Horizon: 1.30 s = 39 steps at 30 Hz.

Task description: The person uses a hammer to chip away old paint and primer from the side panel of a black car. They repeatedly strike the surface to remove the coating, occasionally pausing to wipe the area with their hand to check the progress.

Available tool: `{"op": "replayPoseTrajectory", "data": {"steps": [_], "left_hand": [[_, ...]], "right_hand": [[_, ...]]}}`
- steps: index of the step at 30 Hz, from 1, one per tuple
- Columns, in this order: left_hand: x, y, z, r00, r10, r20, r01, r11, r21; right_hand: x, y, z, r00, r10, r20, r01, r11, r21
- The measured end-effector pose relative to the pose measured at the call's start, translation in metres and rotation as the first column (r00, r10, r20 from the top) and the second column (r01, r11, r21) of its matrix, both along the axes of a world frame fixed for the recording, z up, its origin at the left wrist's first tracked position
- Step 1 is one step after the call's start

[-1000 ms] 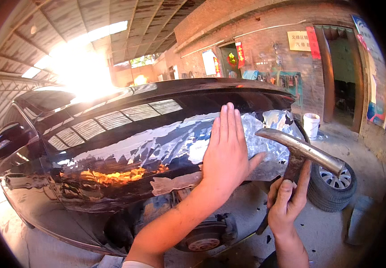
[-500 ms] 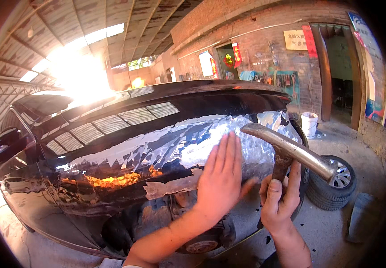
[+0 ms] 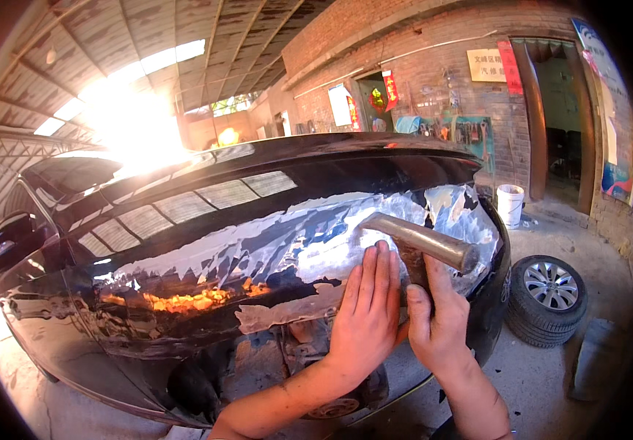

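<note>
The left hand point(image 3: 366, 323) lies flat, released, on the bare dented car panel point(image 3: 258, 257). Just beside it, the right hand point(image 3: 437, 326) grips a hammer point(image 3: 419, 246) whose head rests against that panel. Short, light taps near the flat palm would suit best.

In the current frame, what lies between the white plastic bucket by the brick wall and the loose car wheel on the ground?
Head view: only bare, dusty concrete floor separates the white plastic bucket from the loose car wheel with silver rim.
</note>
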<state>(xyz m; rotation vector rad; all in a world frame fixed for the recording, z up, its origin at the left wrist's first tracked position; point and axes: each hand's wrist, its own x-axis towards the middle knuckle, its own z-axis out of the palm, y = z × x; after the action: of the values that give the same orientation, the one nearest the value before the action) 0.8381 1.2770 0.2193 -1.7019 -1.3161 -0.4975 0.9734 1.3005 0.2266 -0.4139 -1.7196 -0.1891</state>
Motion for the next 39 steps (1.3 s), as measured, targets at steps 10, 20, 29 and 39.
{"op": "replayPoseTrajectory", "data": {"steps": [10,20,29,39], "left_hand": [[0.001,0.000,-0.002,0.997,-0.062,0.042,0.062,0.998,-0.003],[-0.001,0.001,-0.003,0.994,-0.090,0.060,0.089,0.996,0.017],[0.000,0.001,-0.004,0.997,-0.068,0.047,0.068,0.998,0.002],[0.004,0.002,-0.004,0.984,-0.153,0.093,0.151,0.988,0.024]], "right_hand": [[-0.002,-0.009,0.003,0.997,0.070,-0.032,-0.073,0.991,-0.116],[-0.002,-0.005,0.000,0.997,0.004,-0.074,0.001,0.998,0.063],[0.003,-0.006,-0.003,0.998,-0.001,-0.063,-0.001,0.999,-0.041],[0.005,0.001,-0.020,0.994,-0.033,-0.101,0.026,0.998,-0.063]]}}
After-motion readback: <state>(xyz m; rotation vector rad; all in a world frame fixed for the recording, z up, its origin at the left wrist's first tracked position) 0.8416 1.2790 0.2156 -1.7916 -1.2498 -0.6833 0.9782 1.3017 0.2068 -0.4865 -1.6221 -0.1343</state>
